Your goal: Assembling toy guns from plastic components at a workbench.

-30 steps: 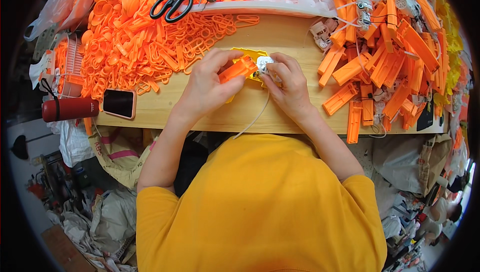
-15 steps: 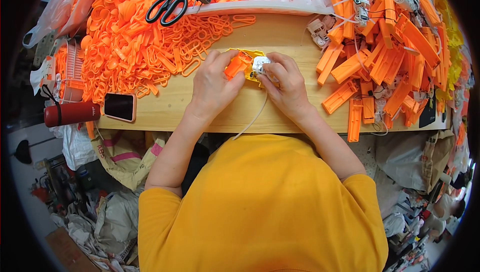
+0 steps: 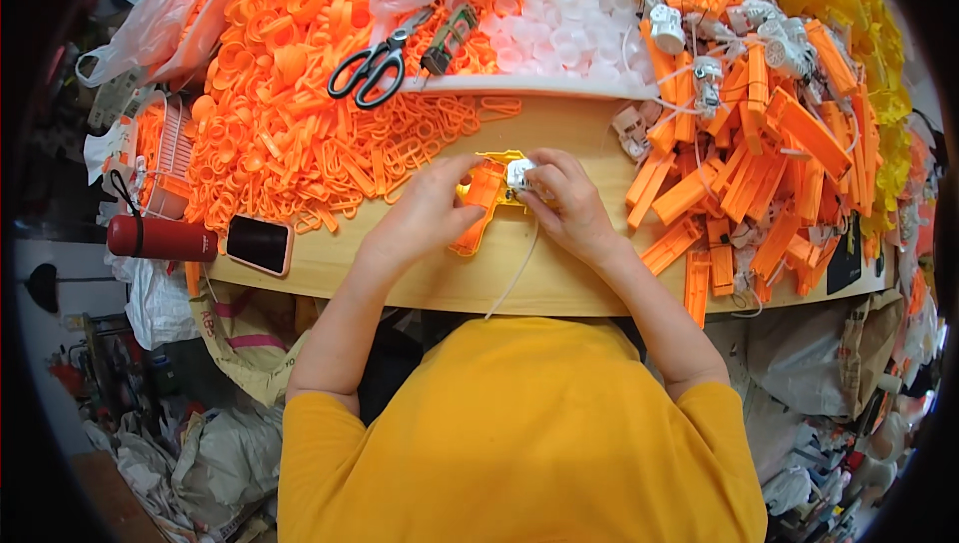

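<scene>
Over the table's middle, a yellow plastic shell (image 3: pixel 507 156) with a bent, pistol-like outline is between my hands. Inside its lower-left arm lies a long orange plastic piece (image 3: pixel 485 188). My left hand (image 3: pixel 425 211) grips the shell's left side, thumb across the orange piece and fingers behind. At the right end of the shell sits a small white mechanical unit (image 3: pixel 517 174), pinched by the fingers of my right hand (image 3: pixel 569 198). A thin white tube (image 3: pixel 517 268) trails from there toward the table's front edge. The right fingertips partly cover the unit.
Orange rings and clips (image 3: pixel 300 113) are heaped on the left, with black scissors (image 3: pixel 370 71) above. A white tray (image 3: pixel 499 83) holds translucent caps. Orange housings with white units (image 3: pixel 759 163) pile up on the right. A phone (image 3: pixel 259 244) and red bottle (image 3: pixel 160 239) lie at left.
The shell has turned so more of the long orange piece shows, pointing down-left. My left hand has shifted along it. The whole view has tilted, putting the table lower in the picture.
</scene>
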`<state>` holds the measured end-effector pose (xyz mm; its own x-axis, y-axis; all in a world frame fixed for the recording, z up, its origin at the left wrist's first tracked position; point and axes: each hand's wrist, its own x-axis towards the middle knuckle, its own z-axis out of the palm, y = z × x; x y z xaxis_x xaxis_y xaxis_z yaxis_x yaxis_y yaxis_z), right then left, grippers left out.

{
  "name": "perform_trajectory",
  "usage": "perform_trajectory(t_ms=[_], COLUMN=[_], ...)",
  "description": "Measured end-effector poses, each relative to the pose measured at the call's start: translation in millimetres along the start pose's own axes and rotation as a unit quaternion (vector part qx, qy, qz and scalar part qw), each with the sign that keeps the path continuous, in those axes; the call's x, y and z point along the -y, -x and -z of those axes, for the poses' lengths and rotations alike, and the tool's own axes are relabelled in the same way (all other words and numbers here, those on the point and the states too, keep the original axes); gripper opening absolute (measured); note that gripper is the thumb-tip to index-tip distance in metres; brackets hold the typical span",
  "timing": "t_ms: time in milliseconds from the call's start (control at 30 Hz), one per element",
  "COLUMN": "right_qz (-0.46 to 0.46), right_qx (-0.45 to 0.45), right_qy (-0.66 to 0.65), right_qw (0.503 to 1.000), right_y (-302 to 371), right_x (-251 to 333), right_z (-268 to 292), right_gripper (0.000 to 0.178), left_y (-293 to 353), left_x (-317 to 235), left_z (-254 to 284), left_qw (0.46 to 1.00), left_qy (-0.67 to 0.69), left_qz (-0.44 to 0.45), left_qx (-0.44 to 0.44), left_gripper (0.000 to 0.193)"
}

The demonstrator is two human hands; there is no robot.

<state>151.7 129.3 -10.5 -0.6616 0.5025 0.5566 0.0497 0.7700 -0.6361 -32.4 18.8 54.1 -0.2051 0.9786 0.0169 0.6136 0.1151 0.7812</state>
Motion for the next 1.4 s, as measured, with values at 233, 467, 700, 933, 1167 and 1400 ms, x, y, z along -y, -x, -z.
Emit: perform_trajectory(t_ms=[233, 467, 700, 933, 1167, 1400], right_qz=[0.045, 0.060, 0.067, 0.066, 0.064, 0.062], right_qx=[-0.022, -0.024, -0.023, -0.024, -0.025, -0.026], right_qy=[0.000, 0.005, 0.012, 0.015, 0.021, 0.002], right_qw=[0.999, 0.998, 0.997, 0.997, 0.997, 0.998], right_y=[-2.9, -2.9, -3.9, -2.8, -1.1, -5.7], right_x=[-6.4, -7.0, -4.6, -6.1, -6.8, -10.1], right_z=[-7.8, -11.5, -7.1, -7.6, -10.1, -9.1], right_gripper=[0.033, 0.036, 0.035, 0.034, 0.034, 0.032], left_y=[-81.6, -165.1, -172.3, -147.1, -93.6, -41.6], left_x=[-23.2, -11.1, 4.5, 8.0, -13.7, 2.2], left_z=[29.9, 28.1, 38.8, 51.7, 31.2, 7.7], left_qw=[0.944, 0.807, 0.835, 0.937, 0.957, 0.966], left_qy=[-0.190, -0.571, -0.517, -0.142, 0.222, 0.204], left_qz=[-0.191, -0.124, -0.178, -0.293, -0.143, -0.114], left_qx=[-0.189, -0.082, -0.060, -0.128, -0.121, -0.111], left_gripper=[0.011, 0.009, 0.013, 0.010, 0.011, 0.016])
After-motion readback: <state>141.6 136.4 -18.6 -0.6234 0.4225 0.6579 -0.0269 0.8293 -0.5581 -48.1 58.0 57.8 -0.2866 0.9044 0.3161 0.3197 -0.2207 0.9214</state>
